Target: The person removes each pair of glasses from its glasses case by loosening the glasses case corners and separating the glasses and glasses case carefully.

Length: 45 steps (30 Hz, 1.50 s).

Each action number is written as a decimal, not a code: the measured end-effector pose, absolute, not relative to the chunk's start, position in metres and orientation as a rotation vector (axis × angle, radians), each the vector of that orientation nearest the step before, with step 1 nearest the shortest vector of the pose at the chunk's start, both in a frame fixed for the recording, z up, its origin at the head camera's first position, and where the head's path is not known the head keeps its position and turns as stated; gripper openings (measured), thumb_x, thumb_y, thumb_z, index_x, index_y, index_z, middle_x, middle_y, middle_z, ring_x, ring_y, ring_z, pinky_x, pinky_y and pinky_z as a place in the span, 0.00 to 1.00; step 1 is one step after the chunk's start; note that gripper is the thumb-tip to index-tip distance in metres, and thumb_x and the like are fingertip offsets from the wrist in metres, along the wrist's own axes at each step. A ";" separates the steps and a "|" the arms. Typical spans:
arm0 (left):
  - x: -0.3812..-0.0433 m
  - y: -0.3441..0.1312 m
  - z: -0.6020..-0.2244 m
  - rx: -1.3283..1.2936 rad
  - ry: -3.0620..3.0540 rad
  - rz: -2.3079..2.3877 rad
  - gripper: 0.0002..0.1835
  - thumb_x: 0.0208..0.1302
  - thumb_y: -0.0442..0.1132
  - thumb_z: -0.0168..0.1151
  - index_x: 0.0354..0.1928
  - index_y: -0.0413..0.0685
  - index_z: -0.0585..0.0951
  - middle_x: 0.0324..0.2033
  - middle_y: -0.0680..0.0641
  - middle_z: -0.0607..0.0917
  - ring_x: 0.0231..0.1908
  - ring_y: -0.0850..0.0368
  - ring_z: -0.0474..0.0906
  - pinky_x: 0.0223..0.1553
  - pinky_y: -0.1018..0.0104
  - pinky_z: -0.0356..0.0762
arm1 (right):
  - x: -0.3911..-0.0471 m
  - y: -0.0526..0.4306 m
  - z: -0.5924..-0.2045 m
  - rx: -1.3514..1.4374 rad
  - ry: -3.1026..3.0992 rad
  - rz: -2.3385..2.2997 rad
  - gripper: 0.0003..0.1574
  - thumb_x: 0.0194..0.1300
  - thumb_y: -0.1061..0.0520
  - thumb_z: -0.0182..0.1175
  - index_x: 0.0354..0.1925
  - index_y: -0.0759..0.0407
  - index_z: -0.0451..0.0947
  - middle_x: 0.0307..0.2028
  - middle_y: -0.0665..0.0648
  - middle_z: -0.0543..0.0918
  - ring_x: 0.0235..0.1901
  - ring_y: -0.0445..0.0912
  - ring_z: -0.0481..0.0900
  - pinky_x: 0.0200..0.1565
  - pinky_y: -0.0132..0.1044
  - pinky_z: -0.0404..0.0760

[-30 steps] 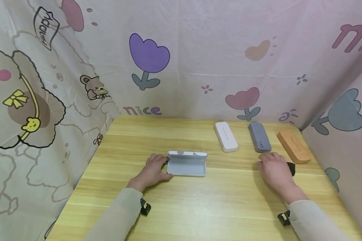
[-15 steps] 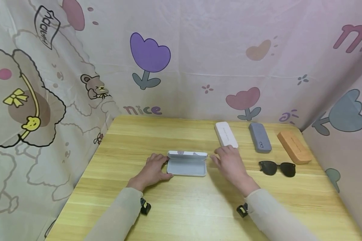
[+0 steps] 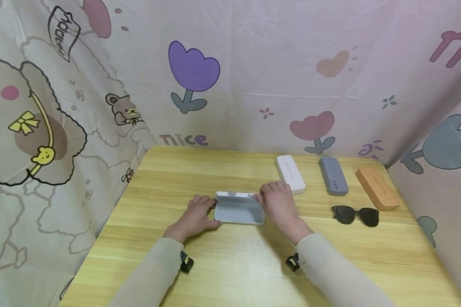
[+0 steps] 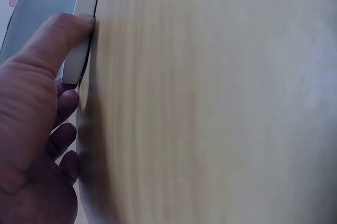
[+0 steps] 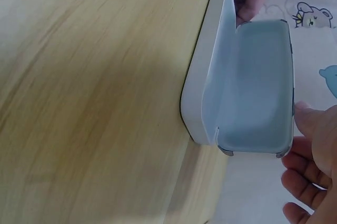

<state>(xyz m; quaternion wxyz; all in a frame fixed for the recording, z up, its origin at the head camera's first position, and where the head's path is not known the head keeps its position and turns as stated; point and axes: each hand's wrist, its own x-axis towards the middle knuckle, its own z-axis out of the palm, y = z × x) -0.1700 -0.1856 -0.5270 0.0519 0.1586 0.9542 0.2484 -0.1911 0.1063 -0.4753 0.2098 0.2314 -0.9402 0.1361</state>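
Observation:
A white glasses case (image 3: 239, 213) with a pale grey lining lies on the table with its lid (image 5: 263, 87) raised. Its inside is bare. My left hand (image 3: 195, 216) grips the left end, the thumb (image 4: 66, 29) on the front wall and the fingers lower behind the corner. At the other end my right hand (image 3: 279, 207) holds the lid's right part, thumb on its edge and fingers curled behind. The right wrist view shows that thumb (image 5: 310, 119) right at the lid's rim.
Black sunglasses (image 3: 355, 215) lie to the right on the wooden table (image 3: 238, 264). Behind them are a white case (image 3: 290, 174), a grey-blue case (image 3: 333, 175) and an orange case (image 3: 377, 188), all closed. A printed curtain (image 3: 246, 85) hangs along the table's back edge.
My right hand has left the sunglasses on the table, moved left and taken hold of the glasses case's lid. My left hand has kept its grip on the case.

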 end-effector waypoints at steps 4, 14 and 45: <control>-0.169 -0.185 -0.525 0.481 2.901 0.758 0.38 0.58 0.57 0.79 0.64 0.42 0.81 0.55 0.49 0.83 0.58 0.49 0.69 0.62 0.51 0.66 | -0.191 0.106 -0.476 0.625 -2.630 0.374 0.19 0.69 0.43 0.70 0.35 0.58 0.84 0.33 0.55 0.86 0.36 0.53 0.77 0.41 0.47 0.73; -0.170 -0.185 -0.525 0.488 2.902 0.760 0.38 0.57 0.57 0.79 0.64 0.41 0.81 0.56 0.49 0.83 0.56 0.50 0.68 0.61 0.52 0.66 | -0.189 0.106 -0.477 0.611 -2.634 0.412 0.19 0.66 0.44 0.73 0.33 0.58 0.81 0.30 0.54 0.83 0.34 0.52 0.76 0.40 0.47 0.72; -0.170 -0.186 -0.525 0.469 2.887 0.768 0.40 0.57 0.57 0.79 0.66 0.42 0.80 0.59 0.49 0.83 0.58 0.50 0.68 0.65 0.51 0.66 | -0.177 0.103 -0.487 0.683 -2.522 0.347 0.19 0.65 0.47 0.74 0.32 0.58 0.79 0.28 0.54 0.82 0.32 0.51 0.76 0.40 0.45 0.75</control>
